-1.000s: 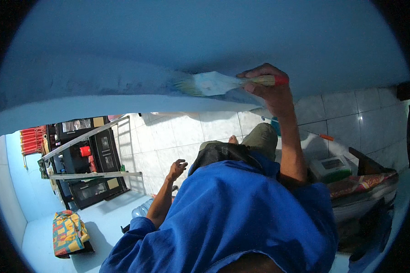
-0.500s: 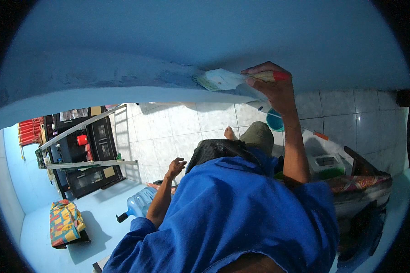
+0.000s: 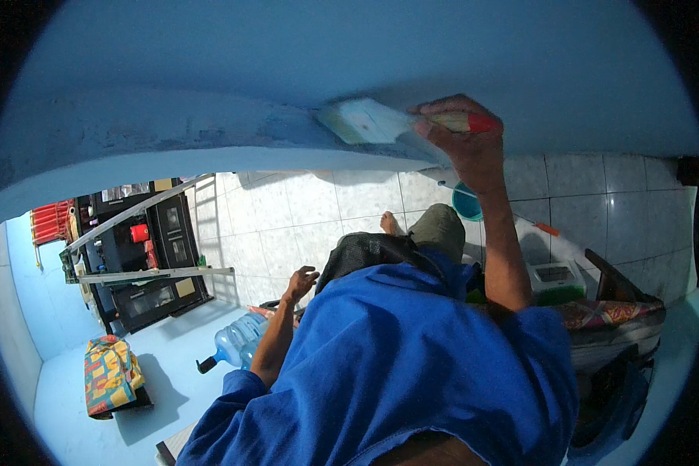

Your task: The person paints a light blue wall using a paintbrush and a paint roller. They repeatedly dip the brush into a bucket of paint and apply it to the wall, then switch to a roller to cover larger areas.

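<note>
A wide paintbrush (image 3: pixel 371 122) with a wooden, red-ended handle is in my right hand (image 3: pixel 462 144), its fingers closed round the handle. The broad pale part of the brush is smeared with light paint. Its bristles point left and lie against the blue wall (image 3: pixel 474 54), in the corner above a narrow ledge (image 3: pixel 202 161). Darker, patchy marks run along this corner to the left of the brush. Beside my body, my left hand (image 3: pixel 300 284) hangs low over the floor with loosely bent fingers apart and nothing in them.
Below the ledge is a white tiled floor (image 3: pixel 311 202) with a teal bucket (image 3: pixel 466 203) and an orange-handled tool (image 3: pixel 547 229). A metal ladder (image 3: pixel 155 276) stands left by a black cabinet (image 3: pixel 175 233). A water jug (image 3: pixel 237 342) is behind my left arm, a patterned chair (image 3: pixel 610 314) to the right.
My right hand and the paintbrush have shifted slightly left and up along the corner. My left hand stays about where it was.
</note>
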Demonstrator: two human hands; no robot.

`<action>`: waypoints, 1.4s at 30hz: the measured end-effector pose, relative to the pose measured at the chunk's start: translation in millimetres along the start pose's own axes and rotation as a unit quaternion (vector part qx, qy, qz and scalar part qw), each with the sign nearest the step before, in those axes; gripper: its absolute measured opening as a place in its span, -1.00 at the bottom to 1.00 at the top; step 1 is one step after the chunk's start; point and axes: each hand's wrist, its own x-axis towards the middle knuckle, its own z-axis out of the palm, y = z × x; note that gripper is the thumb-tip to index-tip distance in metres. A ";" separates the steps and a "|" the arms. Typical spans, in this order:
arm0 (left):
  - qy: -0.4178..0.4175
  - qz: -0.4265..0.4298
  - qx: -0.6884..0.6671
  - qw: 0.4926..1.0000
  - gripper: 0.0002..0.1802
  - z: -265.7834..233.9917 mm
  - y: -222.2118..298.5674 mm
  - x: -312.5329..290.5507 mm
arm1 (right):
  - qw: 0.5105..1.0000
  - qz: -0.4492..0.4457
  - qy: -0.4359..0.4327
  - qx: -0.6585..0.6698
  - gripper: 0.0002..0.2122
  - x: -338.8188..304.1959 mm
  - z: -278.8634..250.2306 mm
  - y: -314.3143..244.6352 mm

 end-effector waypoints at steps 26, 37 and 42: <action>-0.004 0.010 -0.131 0.991 -0.54 11.9 -50.2 22.4 | 0.996 -0.073 -0.036 0.024 -0.83 2.4 9.4 -27.2; 0.018 -0.001 -0.041 0.999 -0.53 3.6 3.7 13.0 | 0.994 -0.060 -0.072 -0.047 -0.80 -1.6 8.4 -21.8; 0.016 0.011 -0.068 0.998 -0.51 9.3 -24.2 28.2 | 0.981 -0.166 0.020 0.095 -0.81 24.1 26.5 -67.3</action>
